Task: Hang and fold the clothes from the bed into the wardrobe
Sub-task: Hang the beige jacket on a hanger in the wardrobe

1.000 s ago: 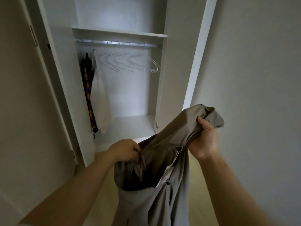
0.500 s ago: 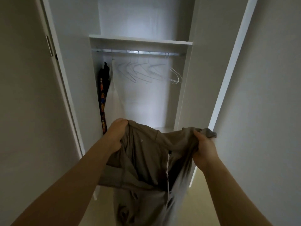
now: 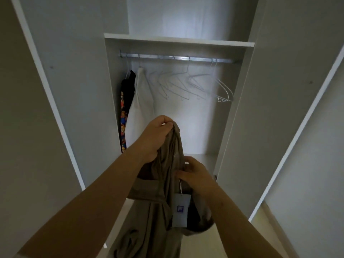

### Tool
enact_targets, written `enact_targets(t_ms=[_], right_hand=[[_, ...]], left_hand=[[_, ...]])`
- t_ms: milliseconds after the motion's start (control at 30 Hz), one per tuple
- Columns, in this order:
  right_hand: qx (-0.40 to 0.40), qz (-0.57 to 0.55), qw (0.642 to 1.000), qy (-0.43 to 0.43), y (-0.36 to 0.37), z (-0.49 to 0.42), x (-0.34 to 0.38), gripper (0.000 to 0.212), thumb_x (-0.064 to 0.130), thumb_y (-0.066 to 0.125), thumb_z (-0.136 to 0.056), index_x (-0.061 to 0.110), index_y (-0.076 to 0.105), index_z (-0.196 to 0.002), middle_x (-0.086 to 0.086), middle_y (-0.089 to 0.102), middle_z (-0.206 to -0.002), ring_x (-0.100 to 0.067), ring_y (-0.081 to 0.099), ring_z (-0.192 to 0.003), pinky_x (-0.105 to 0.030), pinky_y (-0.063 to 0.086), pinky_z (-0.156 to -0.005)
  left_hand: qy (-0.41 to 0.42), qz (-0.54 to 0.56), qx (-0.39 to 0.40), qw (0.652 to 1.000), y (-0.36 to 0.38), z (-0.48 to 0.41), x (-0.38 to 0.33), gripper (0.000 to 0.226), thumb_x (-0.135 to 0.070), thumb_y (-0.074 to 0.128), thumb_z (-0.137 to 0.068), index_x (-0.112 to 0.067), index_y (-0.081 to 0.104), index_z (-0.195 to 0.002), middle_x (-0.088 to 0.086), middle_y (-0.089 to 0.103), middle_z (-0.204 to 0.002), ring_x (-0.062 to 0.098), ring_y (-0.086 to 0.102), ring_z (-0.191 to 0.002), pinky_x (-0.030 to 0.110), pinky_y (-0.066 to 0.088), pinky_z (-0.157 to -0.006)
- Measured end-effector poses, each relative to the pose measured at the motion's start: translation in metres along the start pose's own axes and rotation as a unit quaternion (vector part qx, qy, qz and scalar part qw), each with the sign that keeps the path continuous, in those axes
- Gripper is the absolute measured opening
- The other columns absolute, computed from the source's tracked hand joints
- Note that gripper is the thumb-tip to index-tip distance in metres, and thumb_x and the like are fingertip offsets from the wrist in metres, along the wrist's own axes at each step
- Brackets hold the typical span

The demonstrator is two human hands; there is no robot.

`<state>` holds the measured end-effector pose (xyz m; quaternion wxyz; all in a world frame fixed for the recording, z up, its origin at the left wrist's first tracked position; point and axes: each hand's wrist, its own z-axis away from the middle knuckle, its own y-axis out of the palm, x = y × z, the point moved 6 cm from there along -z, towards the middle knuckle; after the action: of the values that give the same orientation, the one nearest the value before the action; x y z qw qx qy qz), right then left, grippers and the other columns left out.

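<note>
- Since 0.5 s ago: the 2 hands, then spread wide along the top edge of the cloth, now sit close together, one above the other. The wardrobe (image 3: 176, 41) fills more of my view.
- Taupe garment (image 3: 152, 220): soft, limp cloth hanging in long vertical folds in front of the open wardrobe, below the rail (image 3: 176, 58), on no hanger.
- 1 pale rectangular card tag (image 3: 180, 211) with a blue square mark dangles on a thin string.
- Left hand (image 3: 156, 138): raised, fingers and thumb pinching the bunched top of the garment.
- Right hand (image 3: 195, 175): lower, fingers curled, gripping a fold beside the tag string.
- Inside: thin white wire hangers (image 3: 176, 84) on the metal rail; a white garment (image 3: 141, 108) and a dark patterned garment (image 3: 123, 112) hang at its left end.
</note>
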<state>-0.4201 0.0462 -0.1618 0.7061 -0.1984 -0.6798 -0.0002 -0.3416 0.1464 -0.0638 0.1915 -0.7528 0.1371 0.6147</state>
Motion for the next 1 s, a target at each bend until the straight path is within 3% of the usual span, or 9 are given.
enact_targets(t_ms=[33, 233, 333, 433, 600, 767, 867, 933, 1000], right_hand=[[-0.035, 0.038, 0.999, -0.002, -0.002, -0.015, 0.000, 0.008, 0.015, 0.058, -0.089, 0.017, 0.063, -0.096, -0.003, 0.066, -0.088, -0.014, 0.062, -0.077, -0.025, 0.053, -0.071], [-0.189, 0.058, 0.980, 0.005, -0.030, -0.108, -0.002, 0.016, 0.024, 0.043, -0.097, 0.018, 0.051, -0.084, 0.004, 0.053, -0.076, -0.012, 0.052, -0.071, -0.024, 0.040, -0.061], [-0.258, 0.032, 0.965, -0.024, -0.037, -0.158, 0.015, 0.021, 0.021, 0.055, -0.090, 0.019, 0.045, -0.071, 0.003, 0.049, -0.065, -0.010, 0.044, -0.058, -0.023, 0.033, -0.053], [-0.310, 0.000, 0.949, -0.053, -0.036, -0.209, 0.044, 0.026, 0.012, 0.061, -0.084, 0.022, 0.043, -0.068, 0.002, 0.047, -0.063, -0.010, 0.042, -0.055, -0.021, 0.033, -0.052], [-0.354, -0.091, 0.927, -0.087, -0.037, -0.277, 0.070, 0.027, 0.006, 0.060, -0.086, 0.024, 0.046, -0.071, -0.002, 0.050, -0.067, -0.012, 0.043, -0.056, -0.022, 0.038, -0.055], [-0.312, -0.075, 0.944, -0.077, -0.029, -0.327, 0.066, 0.020, 0.010, 0.062, -0.086, 0.021, 0.050, -0.074, 0.000, 0.050, -0.061, -0.013, 0.044, -0.056, -0.022, 0.037, -0.052], [-0.242, -0.044, 0.969, -0.034, -0.013, -0.361, 0.055, 0.016, 0.009, 0.058, -0.087, 0.019, 0.053, -0.076, -0.003, 0.054, -0.065, -0.014, 0.047, -0.057, -0.021, 0.036, -0.050], [-0.203, -0.038, 0.978, -0.013, -0.006, -0.384, 0.050, 0.016, 0.006, 0.056, -0.087, 0.017, 0.055, -0.076, -0.005, 0.056, -0.069, -0.014, 0.049, -0.061, -0.021, 0.037, -0.053], [-0.173, -0.027, 0.985, -0.006, -0.001, -0.408, 0.048, 0.016, 0.002, 0.057, -0.085, 0.014, 0.056, -0.074, -0.005, 0.056, -0.070, -0.015, 0.051, -0.064, -0.021, 0.037, -0.055]], left_hand=[[0.002, -0.008, -0.002, 1.000, -0.004, -0.011, 0.002, 0.027, -0.012, 0.041, -0.097, -0.020, 0.055, -0.076, -0.004, 0.058, -0.077, 0.009, 0.053, -0.074, 0.019, 0.042, -0.064], [-0.011, -0.023, 0.080, 0.996, -0.058, -0.082, 0.025, 0.011, -0.011, 0.062, -0.085, -0.021, 0.062, -0.084, 0.001, 0.065, -0.085, 0.011, 0.061, -0.081, 0.015, 0.049, -0.069], [-0.021, -0.136, 0.137, 0.981, -0.091, -0.128, 0.044, 0.034, -0.002, 0.072, -0.074, -0.028, 0.062, -0.094, 0.007, 0.065, -0.089, 0.015, 0.063, -0.084, 0.017, 0.051, -0.075], [0.049, -0.330, 0.018, 0.943, -0.125, -0.186, 0.055, 0.020, -0.006, 0.066, -0.081, -0.024, 0.059, -0.085, 0.000, 0.056, -0.073, 0.005, 0.053, -0.068, 0.006, 0.041, -0.061], [0.047, -0.395, -0.143, 0.906, -0.169, -0.259, 0.091, 0.014, -0.005, 0.049, -0.086, -0.016, 0.057, -0.090, 0.001, 0.055, -0.085, 0.011, 0.047, -0.071, 0.018, 0.033, -0.054], [-0.118, -0.062, -0.192, 0.972, -0.178, -0.307, 0.117, 0.020, -0.003, 0.042, -0.093, -0.015, 0.058, -0.091, 0.011, 0.060, -0.100, 0.017, 0.052, -0.076, 0.025, 0.041, -0.063], [-0.237, 0.188, -0.181, 0.936, -0.161, -0.326, 0.119, 0.029, -0.005, 0.040, -0.097, 0.004, 0.053, -0.122, 0.025, 0.055, -0.118, 0.026, 0.048, -0.085, 0.039, 0.040, -0.093], [-0.255, 0.255, -0.174, 0.916, -0.156, -0.339, 0.122, 0.036, -0.005, 0.038, -0.098, 0.010, 0.044, -0.129, 0.016, 0.057, -0.093, 0.026, 0.047, -0.085, 0.040, 0.038, -0.098], [-0.202, 0.303, -0.183, 0.913, -0.157, -0.354, 0.118, 0.039, -0.005, 0.035, -0.097, 0.008, 0.040, -0.133, 0.004, 0.050, -0.078, 0.021, 0.049, -0.071, 0.035, 0.046, -0.078]])
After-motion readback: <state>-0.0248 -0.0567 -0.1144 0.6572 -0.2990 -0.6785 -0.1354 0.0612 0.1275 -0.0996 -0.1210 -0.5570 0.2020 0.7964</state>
